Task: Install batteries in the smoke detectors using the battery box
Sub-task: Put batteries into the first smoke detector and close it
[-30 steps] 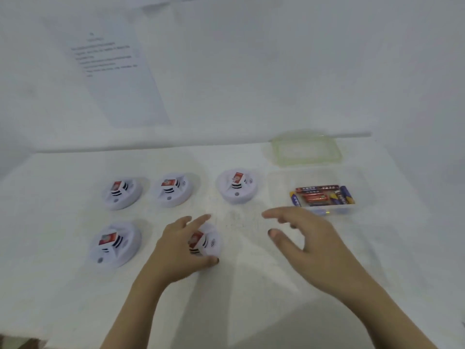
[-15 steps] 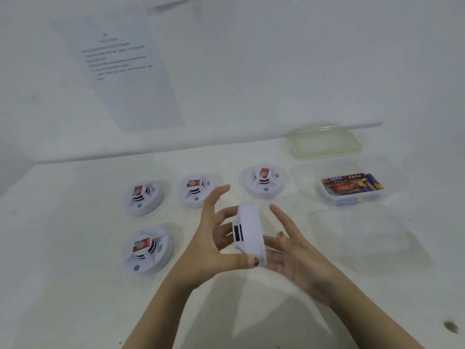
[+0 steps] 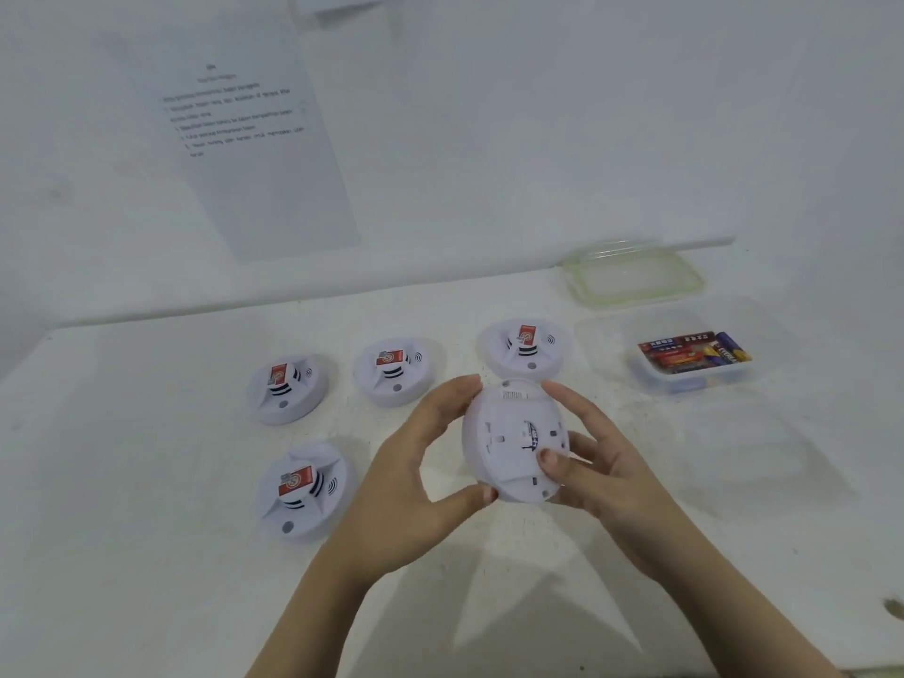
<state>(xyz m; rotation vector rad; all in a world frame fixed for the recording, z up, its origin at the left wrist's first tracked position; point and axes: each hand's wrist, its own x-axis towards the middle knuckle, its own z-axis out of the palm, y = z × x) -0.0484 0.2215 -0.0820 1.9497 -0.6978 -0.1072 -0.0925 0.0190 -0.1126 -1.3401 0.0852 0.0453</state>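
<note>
Now we hold the round white plastic smoke detector above the white table, back facing us, our left hand curled round its left rim and our right hand gripping the right, thumb on the back. The clear plastic battery box sits open, far right.

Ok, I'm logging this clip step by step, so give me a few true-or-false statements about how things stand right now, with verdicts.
1. The left hand and right hand both hold one smoke detector, its back facing the camera. True.
2. Four other detectors lie on the table. True.
3. The battery box is closed. False: it stands open, and its lid lies on the table behind it.
4. The right hand holds a battery. False: the batteries are in the battery box.
</note>
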